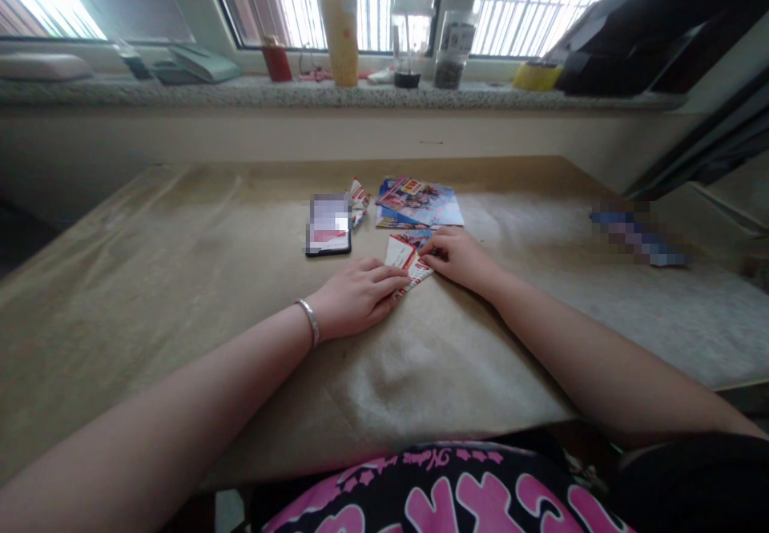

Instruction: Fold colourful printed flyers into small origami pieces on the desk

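A folded sheet of printed paper (399,252), white with red lettering and a coloured picture at its far side, lies on the table between my hands. My left hand (359,296), with a silver bracelet at the wrist, rests flat on its near left part, fingers stretched out. With thumb and fingers closed together, my right hand (460,254) pinches the paper's right edge. Just beyond are several colourful printed sheets (432,203) in a loose pile. A folded paper piece (359,195) in white and red stands left of that pile, behind a phone (328,228) with a blurred screen.
The table (198,276) has a tan cover. A blurred bluish item (640,236) lies at its right side. Along the granite windowsill (210,94) stand a red container (276,62), a tall yellow one (341,36), clear jars (452,48) and a black bag (637,44).
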Demonstrator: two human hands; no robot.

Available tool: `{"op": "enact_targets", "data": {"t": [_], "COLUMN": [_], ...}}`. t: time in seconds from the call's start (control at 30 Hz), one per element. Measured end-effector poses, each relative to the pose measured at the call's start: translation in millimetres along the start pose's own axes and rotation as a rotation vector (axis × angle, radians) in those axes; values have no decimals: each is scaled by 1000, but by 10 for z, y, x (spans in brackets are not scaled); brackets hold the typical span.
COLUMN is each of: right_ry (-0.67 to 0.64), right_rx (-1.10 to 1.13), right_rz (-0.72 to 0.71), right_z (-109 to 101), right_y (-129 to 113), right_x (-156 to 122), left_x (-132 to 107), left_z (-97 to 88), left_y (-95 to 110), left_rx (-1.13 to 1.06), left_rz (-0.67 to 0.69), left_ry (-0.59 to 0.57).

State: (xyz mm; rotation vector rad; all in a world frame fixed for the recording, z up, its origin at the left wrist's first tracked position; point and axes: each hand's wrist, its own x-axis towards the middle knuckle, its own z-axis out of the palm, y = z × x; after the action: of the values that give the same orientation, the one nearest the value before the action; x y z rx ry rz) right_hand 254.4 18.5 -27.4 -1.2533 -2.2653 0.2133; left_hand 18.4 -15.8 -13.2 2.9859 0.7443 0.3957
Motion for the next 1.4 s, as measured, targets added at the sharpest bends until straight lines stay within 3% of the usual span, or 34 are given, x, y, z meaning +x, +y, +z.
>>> {"op": "enact_targets", "data": {"t": [0.2, 0.5, 0.77, 1.4], "right_ry": [-111, -204, -225, -257], "right_rx": [-26, -160, -85, -187], "right_rz": [-218, -371, -424, -465], "right_z": [-99, -203, -190, -196], "right_y": [-81, -205, -227, -277], "right_x": [-64, -103, -124, -171], "left_x": [0, -17, -35, -92], "left_z": [0, -28, -30, -36], "left_y": [0, -21, -35, -98], "left_rx": [-18, -63, -16, -68], "left_rz": [3, 9, 18, 113], "left_ry": [19, -42, -75, -80]}}
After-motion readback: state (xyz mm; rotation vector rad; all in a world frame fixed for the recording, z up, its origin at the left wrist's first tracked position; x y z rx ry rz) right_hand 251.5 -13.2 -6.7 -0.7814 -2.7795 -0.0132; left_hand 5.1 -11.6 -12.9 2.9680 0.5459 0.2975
